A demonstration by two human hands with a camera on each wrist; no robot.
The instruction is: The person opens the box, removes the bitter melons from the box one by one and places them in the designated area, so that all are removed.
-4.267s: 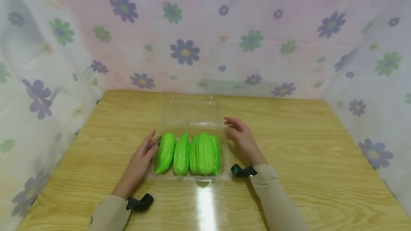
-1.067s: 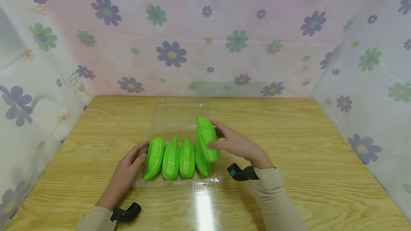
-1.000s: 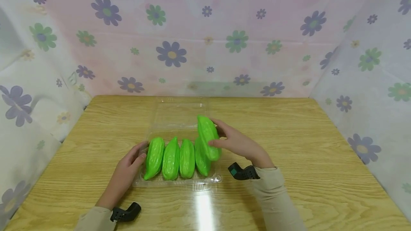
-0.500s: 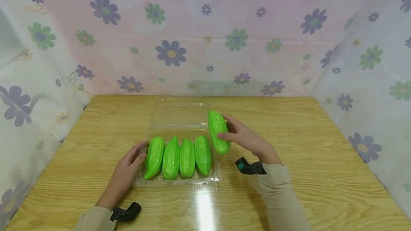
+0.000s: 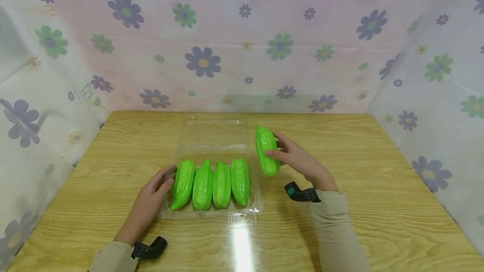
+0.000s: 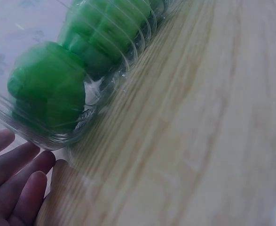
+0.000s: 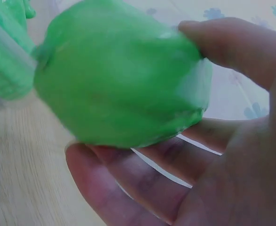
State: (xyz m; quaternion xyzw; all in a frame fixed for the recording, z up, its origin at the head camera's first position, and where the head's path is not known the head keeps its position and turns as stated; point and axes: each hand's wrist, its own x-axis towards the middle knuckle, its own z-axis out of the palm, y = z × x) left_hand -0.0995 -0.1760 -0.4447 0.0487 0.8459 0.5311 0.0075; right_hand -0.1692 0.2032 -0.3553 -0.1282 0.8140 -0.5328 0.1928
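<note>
My right hand (image 5: 301,162) holds a bright green, ridged bitter melon (image 5: 266,151) above the table, just right of the clear plastic clamshell box (image 5: 254,207). In the right wrist view the thumb is on one side of the bitter melon (image 7: 114,80) and the fingers are on the other. Several more bitter melons (image 5: 203,186) lie side by side in the box. My left hand (image 5: 148,200) is at the box's left side. In the left wrist view its relaxed fingers (image 6: 22,172) are by the box's corner, at or very near the wall.
The box's clear lid (image 5: 214,131) lies folded back towards the rear of the wooden table (image 5: 340,150). A flower-patterned cloth (image 5: 242,45) hangs behind and along both sides. Black devices (image 5: 149,248) are strapped to both wrists.
The right hand first came empty beside the box, then took the bitter melon from on top of the others. It has carried it up and right, past the box's edge. The left hand stays put.
</note>
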